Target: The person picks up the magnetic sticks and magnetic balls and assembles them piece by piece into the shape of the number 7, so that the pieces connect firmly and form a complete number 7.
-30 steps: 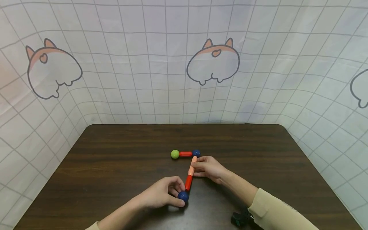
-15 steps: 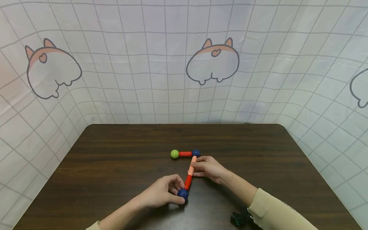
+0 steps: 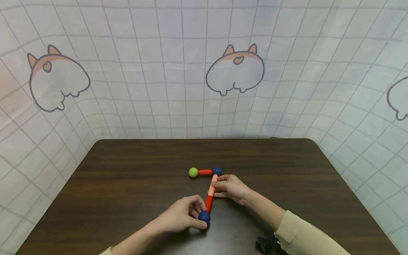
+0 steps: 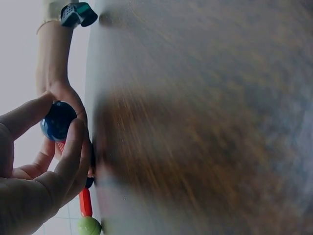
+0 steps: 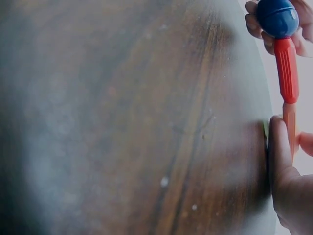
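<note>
My left hand (image 3: 181, 215) pinches a dark blue ball (image 3: 204, 217) between thumb and fingers. The ball sits at the near end of a red stick (image 3: 208, 204); in the right wrist view the red stick (image 5: 287, 71) runs straight from the ball (image 5: 278, 18) into an orange stick (image 5: 289, 120). With thumb and fingers, my right hand (image 3: 234, 190) grips that orange stick (image 3: 213, 185). Its far tip overlaps a second blue ball (image 3: 217, 171) in the head view. From there another red stick (image 3: 205, 172) leads left to a green ball (image 3: 193, 172).
The dark wooden table (image 3: 127, 170) lies under both hands. A small black device (image 3: 264, 245) is at the right wrist, by the beige sleeve (image 3: 306, 233). Behind the table hangs a white gridded cloth (image 3: 159, 88) with cartoon animal prints.
My left hand and its blue ball have shifted very slightly at the red stick's end. My right hand keeps its hold on the orange stick; the far pieces stay put.
</note>
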Tool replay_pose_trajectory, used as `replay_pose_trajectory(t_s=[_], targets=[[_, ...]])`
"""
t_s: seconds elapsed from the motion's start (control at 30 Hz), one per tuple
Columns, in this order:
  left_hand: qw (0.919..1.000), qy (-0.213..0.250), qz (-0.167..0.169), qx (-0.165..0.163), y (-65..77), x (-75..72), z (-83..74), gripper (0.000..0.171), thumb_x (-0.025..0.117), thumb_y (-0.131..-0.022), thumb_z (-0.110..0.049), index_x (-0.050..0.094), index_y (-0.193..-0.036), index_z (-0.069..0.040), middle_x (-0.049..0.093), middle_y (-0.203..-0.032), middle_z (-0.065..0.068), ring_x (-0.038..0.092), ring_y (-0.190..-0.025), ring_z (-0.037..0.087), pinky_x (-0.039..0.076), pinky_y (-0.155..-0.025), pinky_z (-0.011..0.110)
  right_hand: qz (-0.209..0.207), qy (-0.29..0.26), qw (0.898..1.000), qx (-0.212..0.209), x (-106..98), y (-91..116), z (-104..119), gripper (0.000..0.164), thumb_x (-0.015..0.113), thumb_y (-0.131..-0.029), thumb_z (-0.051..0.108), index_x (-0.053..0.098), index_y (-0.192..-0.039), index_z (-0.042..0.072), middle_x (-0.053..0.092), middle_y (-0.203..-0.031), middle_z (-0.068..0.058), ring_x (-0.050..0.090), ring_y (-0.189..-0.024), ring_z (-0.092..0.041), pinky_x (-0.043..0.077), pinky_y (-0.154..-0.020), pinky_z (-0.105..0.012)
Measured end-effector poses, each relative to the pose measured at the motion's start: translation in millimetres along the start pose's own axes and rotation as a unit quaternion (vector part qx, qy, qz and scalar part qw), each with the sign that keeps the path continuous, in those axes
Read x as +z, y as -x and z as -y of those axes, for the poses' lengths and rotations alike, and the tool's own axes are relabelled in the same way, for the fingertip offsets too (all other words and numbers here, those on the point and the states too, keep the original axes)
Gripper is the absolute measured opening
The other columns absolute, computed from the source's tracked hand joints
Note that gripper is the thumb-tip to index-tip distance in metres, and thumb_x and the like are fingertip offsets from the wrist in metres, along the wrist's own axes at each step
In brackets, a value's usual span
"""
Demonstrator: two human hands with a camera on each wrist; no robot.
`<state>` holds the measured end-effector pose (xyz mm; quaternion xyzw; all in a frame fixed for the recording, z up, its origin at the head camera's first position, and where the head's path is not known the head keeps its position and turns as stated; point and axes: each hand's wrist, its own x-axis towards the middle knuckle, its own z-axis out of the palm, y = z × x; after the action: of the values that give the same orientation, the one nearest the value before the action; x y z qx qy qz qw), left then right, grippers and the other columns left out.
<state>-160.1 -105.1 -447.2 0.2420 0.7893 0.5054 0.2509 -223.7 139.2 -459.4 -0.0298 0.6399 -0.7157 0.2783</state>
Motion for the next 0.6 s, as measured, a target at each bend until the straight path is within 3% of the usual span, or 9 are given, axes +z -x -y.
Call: replay_pose_trajectory(t_s=[0.2, 0.6], targets=[[0.9999, 0.012, -0.006, 0.001, 3.6, 1.5, -11.0, 0.035, 0.088, -0.084, -0.017, 0.063, -0.107, -0.01, 0.063, -0.098, 0.005, 0.066, -0.087, 0.019, 0.055, -0.08, 0.033, -0.005, -0.006, 1.0, -0.001, 1, 0, -1, 0.041, 0.063, -0.103, 0.008, 0.046, -0.131, -0.017, 0.069, -0.109, -0.024, 0.073, -0.101, -0.03, 0.055, -0.091, -0.04], [0.9998, 0.015, -0.012, -0.009, 3.7, 3.0, -15.4, 0.031, 0.087, -0.084, -0.008, 0.066, -0.107, -0.012, 0.064, -0.097, 0.004, 0.065, -0.087, 0.019, 0.053, -0.079, 0.031, -0.01, -0.014, 1.0, 0.009, 2, 2, 0, 0.041, 0.063, -0.103, 0.007, 0.046, -0.131, -0.017, 0.067, -0.109, -0.023, 0.072, -0.101, -0.029, 0.055, -0.091, -0.041]])
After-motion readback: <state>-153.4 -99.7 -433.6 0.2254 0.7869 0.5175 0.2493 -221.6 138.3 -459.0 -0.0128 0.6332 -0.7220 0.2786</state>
